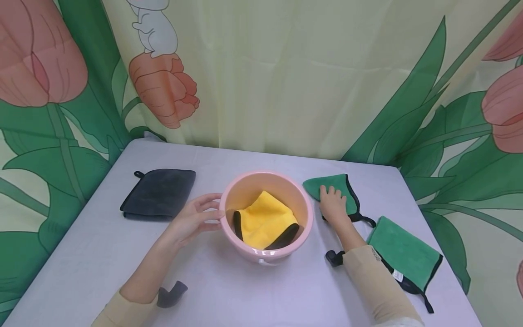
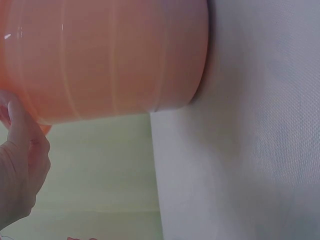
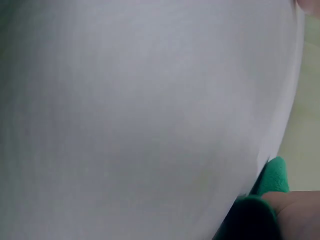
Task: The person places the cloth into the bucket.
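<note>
A pink bucket stands mid-table with a yellow cloth with black edging crumpled inside. At its left side, my left hand holds the rim. The left wrist view shows those fingers at the upper part of the bucket wall. To the right of the bucket, my right hand grips a green cloth with a black border and loop. In the right wrist view, that green cloth bunches beside part of the hand; most of the grip is hidden.
A folded dark grey cloth lies at the left of the table. Another green cloth with black edging lies at the right, partly behind my right forearm. A printed curtain hangs behind the white-covered table.
</note>
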Action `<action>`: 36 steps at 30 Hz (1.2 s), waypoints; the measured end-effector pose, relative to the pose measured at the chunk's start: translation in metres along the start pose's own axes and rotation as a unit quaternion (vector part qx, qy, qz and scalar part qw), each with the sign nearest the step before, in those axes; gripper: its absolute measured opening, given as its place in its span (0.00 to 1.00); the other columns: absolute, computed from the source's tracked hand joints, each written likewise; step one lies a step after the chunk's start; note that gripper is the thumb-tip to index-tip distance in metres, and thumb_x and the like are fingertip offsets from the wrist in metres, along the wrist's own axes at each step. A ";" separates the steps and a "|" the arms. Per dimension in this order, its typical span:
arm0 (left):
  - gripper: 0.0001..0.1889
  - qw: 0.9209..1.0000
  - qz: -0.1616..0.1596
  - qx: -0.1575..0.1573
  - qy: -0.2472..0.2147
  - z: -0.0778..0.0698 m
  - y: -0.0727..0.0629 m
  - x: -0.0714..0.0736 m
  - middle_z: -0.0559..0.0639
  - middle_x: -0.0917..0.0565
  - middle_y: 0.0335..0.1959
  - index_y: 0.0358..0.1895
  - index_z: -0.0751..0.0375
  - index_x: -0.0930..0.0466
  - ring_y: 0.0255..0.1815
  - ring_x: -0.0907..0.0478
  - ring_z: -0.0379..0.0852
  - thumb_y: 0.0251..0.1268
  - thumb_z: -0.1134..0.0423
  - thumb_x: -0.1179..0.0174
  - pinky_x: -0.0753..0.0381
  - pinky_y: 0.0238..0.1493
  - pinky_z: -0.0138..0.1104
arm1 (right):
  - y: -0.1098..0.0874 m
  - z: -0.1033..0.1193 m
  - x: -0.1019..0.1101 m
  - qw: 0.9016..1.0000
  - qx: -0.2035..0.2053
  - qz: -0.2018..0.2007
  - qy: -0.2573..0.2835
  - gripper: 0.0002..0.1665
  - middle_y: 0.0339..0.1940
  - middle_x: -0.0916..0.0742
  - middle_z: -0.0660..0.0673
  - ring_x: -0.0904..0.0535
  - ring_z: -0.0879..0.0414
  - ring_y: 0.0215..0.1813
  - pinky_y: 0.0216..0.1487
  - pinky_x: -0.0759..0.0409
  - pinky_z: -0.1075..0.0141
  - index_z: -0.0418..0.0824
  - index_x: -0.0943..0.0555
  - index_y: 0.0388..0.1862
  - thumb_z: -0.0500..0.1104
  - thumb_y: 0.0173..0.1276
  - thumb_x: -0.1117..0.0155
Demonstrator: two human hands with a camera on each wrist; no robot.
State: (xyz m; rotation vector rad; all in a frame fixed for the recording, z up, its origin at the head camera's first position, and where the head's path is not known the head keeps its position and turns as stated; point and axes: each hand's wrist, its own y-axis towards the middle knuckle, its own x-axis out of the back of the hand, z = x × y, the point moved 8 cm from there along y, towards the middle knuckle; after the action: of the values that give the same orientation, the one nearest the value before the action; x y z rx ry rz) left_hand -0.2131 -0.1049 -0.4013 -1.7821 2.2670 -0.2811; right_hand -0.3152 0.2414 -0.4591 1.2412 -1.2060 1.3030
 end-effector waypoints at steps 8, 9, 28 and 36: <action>0.30 1.000 -0.001 0.002 -0.001 -0.001 0.000 -0.001 0.66 0.29 0.55 0.64 0.62 0.38 0.43 0.23 0.48 0.57 0.68 0.41 0.20 0.45 0.42 | -0.003 -0.003 0.009 1.000 0.000 -0.015 -0.003 0.21 0.53 0.29 0.28 0.33 0.30 0.52 0.50 0.35 0.34 0.32 0.38 0.60 0.36 0.70 0.55; 0.29 1.000 -0.002 0.003 -0.001 -0.001 0.000 -0.001 0.66 0.29 0.55 0.64 0.62 0.38 0.44 0.23 0.49 0.57 0.68 0.41 0.20 0.45 0.41 | -0.004 -0.004 0.010 1.000 0.002 -0.021 0.000 0.21 0.52 0.29 0.28 0.33 0.30 0.52 0.50 0.35 0.34 0.32 0.38 0.60 0.36 0.69 0.54; 0.29 1.000 -0.008 0.005 -0.002 -0.001 -0.001 0.000 0.66 0.29 0.54 0.64 0.62 0.38 0.42 0.23 0.47 0.57 0.68 0.41 0.20 0.45 0.42 | -0.022 0.006 0.078 0.984 0.057 -0.167 0.001 0.19 0.43 0.28 0.33 0.33 0.37 0.43 0.41 0.35 0.42 0.37 0.33 0.51 0.39 0.64 0.43; 0.29 1.000 -0.002 0.000 -0.004 -0.001 0.000 -0.001 0.67 0.29 0.54 0.64 0.63 0.38 0.42 0.23 0.47 0.58 0.68 0.41 0.20 0.45 0.42 | -0.034 0.015 0.108 0.975 0.084 -0.206 0.010 0.20 0.44 0.28 0.34 0.35 0.39 0.43 0.42 0.36 0.43 0.37 0.32 0.54 0.40 0.65 0.43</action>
State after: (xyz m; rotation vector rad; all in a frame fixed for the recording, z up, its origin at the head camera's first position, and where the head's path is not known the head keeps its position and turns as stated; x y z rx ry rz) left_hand -0.2132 -0.1035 -0.3998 -1.7844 2.2589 -0.2745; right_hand -0.2852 0.2291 -0.3495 1.5026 -0.7793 1.1184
